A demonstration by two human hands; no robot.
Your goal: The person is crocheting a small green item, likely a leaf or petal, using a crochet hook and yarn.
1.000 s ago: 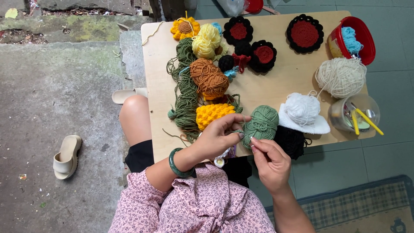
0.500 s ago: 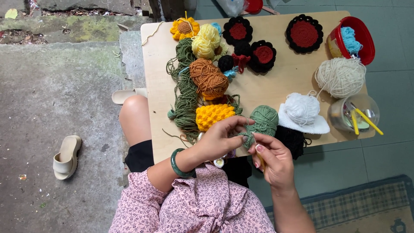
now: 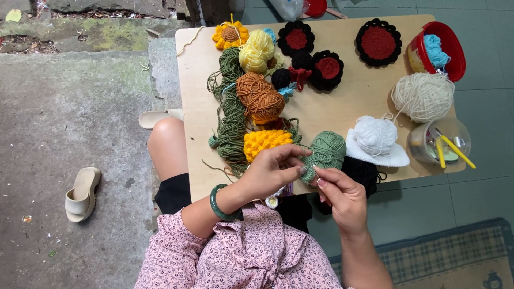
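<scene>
Wooden bench (image 3: 342,115) is carrying yarn; left hand (image 3: 270,172) and right hand (image 3: 340,192) are pinching green yarn (image 3: 326,151); keeping it taut seems wise.

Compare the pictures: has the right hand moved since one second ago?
Yes. The right hand has moved up toward the green yarn ball, closing on the left hand at the table edge.

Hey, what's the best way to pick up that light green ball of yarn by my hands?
Probably grip the green yarn ball across its round middle, coming from above on its far side. Your left hand and right hand crowd its near edge, the white crocheted hat sits close on the right, and yellow yarn on the left.
</scene>
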